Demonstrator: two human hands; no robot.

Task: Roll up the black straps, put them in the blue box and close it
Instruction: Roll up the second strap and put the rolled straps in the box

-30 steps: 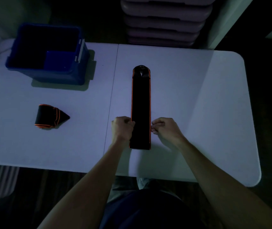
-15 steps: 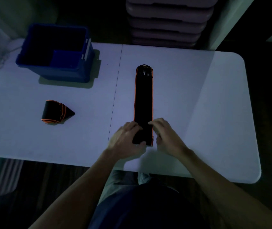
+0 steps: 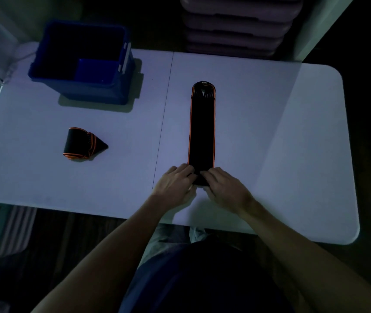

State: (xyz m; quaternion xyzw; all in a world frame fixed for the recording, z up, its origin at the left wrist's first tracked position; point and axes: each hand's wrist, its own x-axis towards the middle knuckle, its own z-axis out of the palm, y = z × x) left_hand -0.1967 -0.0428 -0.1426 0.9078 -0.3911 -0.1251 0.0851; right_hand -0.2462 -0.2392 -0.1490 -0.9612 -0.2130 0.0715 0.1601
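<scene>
Long black strap [image 3: 202,134] laid flat at frame centre, its near end pinched by left hand [image 3: 175,185] and right hand [image 3: 224,188]; judged soft, light, best rolled gripped at both edges

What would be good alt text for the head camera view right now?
Both hands, left hand and right hand, grip the near end of a long black strap laid flat on a white table. A rolled strap and open blue box sit left.
</scene>
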